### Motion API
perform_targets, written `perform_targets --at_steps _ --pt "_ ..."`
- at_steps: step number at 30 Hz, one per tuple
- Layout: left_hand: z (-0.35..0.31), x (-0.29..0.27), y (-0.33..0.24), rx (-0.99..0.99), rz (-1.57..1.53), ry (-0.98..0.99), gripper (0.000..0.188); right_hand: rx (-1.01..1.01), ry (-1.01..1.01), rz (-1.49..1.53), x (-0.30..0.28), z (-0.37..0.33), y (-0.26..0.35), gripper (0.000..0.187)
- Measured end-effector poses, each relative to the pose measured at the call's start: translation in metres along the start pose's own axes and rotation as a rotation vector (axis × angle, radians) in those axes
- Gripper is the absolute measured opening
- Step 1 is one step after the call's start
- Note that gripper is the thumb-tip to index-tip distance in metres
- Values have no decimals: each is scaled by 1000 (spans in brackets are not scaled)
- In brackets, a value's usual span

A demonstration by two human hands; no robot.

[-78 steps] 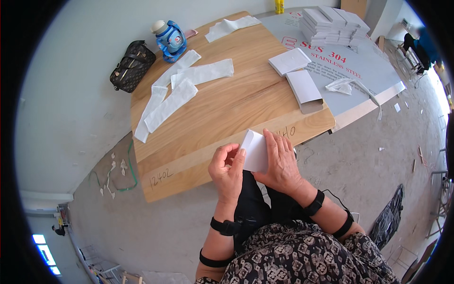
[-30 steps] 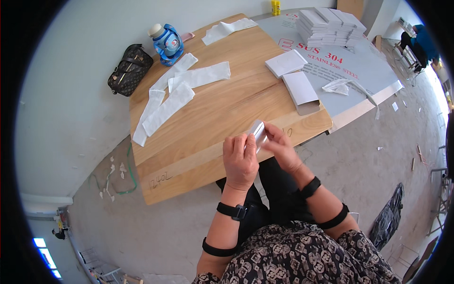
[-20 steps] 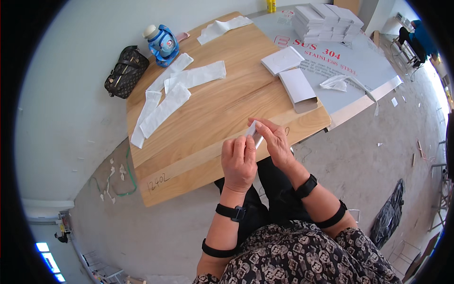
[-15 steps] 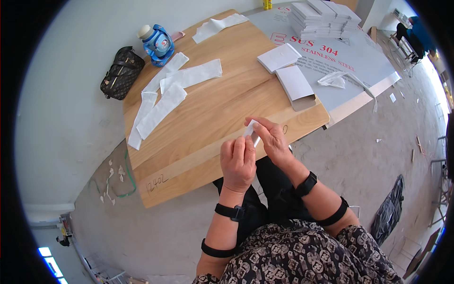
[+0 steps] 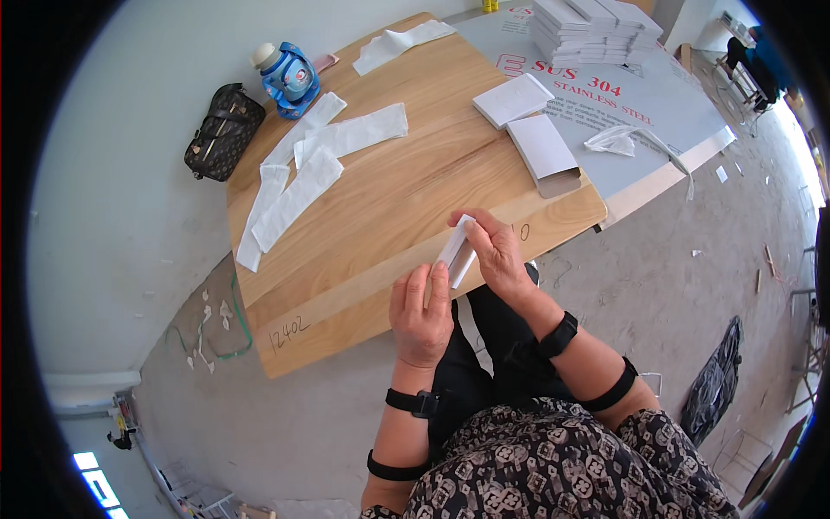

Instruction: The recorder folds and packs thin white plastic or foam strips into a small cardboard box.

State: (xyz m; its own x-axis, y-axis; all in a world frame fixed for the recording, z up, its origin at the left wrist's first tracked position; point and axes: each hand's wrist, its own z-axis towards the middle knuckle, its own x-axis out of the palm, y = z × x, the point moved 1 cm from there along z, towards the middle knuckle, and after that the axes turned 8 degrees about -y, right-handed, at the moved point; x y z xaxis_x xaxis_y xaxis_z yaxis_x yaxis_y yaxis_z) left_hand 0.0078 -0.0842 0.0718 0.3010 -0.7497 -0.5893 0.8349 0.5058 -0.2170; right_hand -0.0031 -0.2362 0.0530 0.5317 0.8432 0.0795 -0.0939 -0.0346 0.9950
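Over the near edge of the wooden table (image 5: pixel 406 199), my right hand (image 5: pixel 500 258) grips the upper end of a narrow white cardboard box (image 5: pixel 456 258). Only a slim side of the box shows, with a greyish strip along it. My left hand (image 5: pixel 421 316) is curled, with thumb and fingertips closed on the box's lower left edge. To the right on the table lie two flat white boxes: one at the back (image 5: pixel 512 99) and a nearer one (image 5: pixel 545 151) with its end facing me.
White paper-like strips (image 5: pixel 298 199) lie on the table's left, beside a dark handbag (image 5: pixel 223 134) and a blue bottle (image 5: pixel 292 82). White boxes are stacked (image 5: pixel 592 30) on a grey sheet (image 5: pixel 635 95) at the back right. Crumpled plastic (image 5: pixel 612 141) lies there too.
My left hand has slid down and left along the white box, baring more of its side. My right hand keeps its grip near the top.
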Motion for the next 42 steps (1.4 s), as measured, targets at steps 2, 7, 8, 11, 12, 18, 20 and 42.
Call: perform_targets --at_steps 2,7,8,11,12,18,20,42 --pt "3 0 0 66 55 12 34 -9 -4 -5 1 2 1 32" --pt "0 3 2 4 -6 14 27 -14 -9 46 1 2 3 32" --pt "2 3 -1 10 -10 12 27 -2 -1 69 0 2 5 33" --pt "8 3 -10 -191 -183 -34 20 1 12 111 -4 2 5 33" --pt "8 7 -14 -357 -210 -4 22 -3 24 130 -6 2 5 33" --pt "7 13 -9 -292 -178 -38 23 68 122 248 -21 4 -1 31" --pt "7 12 -6 -276 -199 -52 23 73 130 259 -26 -1 -3 32" --pt "-50 -24 -88 -570 -557 122 19 31 -53 -124 -67 -136 11 30"
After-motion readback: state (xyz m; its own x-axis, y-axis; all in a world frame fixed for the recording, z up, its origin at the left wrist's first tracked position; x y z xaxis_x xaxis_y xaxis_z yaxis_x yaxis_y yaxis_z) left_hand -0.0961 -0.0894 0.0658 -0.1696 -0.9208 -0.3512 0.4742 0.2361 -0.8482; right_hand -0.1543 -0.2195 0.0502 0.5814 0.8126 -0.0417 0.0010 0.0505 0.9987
